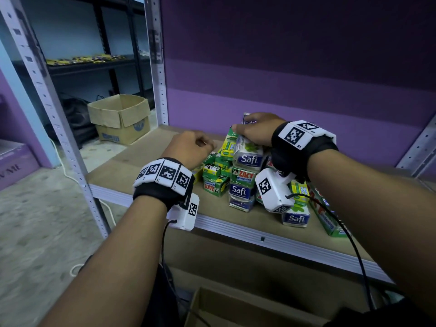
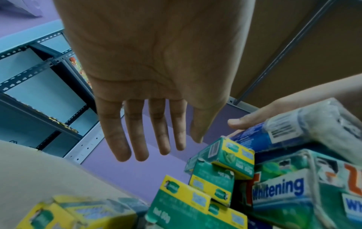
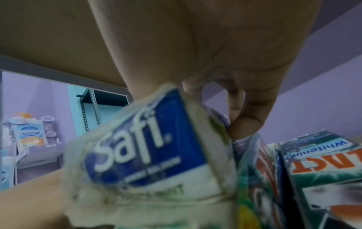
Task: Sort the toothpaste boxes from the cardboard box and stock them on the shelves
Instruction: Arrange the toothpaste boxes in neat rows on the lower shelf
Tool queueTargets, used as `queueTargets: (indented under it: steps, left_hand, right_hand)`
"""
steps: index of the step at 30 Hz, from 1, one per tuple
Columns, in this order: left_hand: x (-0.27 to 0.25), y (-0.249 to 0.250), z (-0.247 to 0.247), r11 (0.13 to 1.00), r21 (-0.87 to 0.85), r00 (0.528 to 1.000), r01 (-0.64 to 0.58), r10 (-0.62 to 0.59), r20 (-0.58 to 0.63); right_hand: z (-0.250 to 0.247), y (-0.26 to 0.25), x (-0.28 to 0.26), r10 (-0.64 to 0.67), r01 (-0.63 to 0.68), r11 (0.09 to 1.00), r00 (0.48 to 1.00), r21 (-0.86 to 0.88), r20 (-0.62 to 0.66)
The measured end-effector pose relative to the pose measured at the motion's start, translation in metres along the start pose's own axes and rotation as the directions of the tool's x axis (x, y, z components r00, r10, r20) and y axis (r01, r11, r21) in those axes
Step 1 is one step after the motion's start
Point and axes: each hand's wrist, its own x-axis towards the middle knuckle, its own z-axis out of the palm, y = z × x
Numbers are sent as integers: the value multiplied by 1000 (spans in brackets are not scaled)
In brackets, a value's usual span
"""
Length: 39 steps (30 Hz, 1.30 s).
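Right hand (image 1: 256, 131) gripping top Safi box (image 1: 249, 154) of shelf (image 1: 146, 161) pile; left hand (image 2: 156, 86) hovering left, fingers straight, empty.

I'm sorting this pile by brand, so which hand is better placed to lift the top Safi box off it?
Right. The right hand already has its grip on the top Safi box, fingers curled over it. The left hand hovers beside the pile, holding nothing.

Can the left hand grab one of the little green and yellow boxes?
Probably yes. The left hand is open and empty, hovering beside the pile, and a green and yellow box lies uncovered by its fingertips.
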Motion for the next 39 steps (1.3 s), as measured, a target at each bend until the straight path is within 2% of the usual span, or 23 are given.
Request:
queueTargets:
  steps: [5, 8, 12, 15, 20, 23, 29, 34, 39]
  left_hand:
    - [-4, 27, -2, 989, 0, 980, -146, 145, -137]
    - [-9, 48, 1, 973, -1, 960, -233, 230, -160]
    - [-19, 75, 8, 942, 19, 935, -336, 336, -119]
    - [-28, 94, 16, 896, 109, 892, -431, 441, -96]
    - [-45, 120, 35, 824, 240, 856, -513, 512, 70]
    - [-55, 130, 50, 792, 300, 845, -532, 517, 133]
    - [-71, 144, 82, 781, 282, 831, -557, 519, 202]
    - [-69, 136, 105, 786, 395, 879, -475, 409, 244]
    - [-62, 128, 118, 820, 474, 942, -321, 225, 249]
  right_hand:
    - [-18, 20, -19, 32, -26, 992, 998, 123, -48]
    - [-29, 38, -30, 72, -63, 983, 996, 172, -45]
    - [-38, 70, -45, 116, -107, 982, 992, 156, -47]
    - [-42, 98, -55, 150, -143, 980, 988, 136, -39]
    - [-43, 143, -71, 225, -220, 970, 974, 101, -41]
    - [-37, 165, -79, 249, -242, 965, 967, 105, -58]
    - [-24, 190, -89, 269, -258, 960, 959, 113, -94]
    - [-14, 199, -91, 247, -236, 965, 964, 114, -93]
    - [-3, 204, -90, 269, -266, 954, 963, 139, -8]
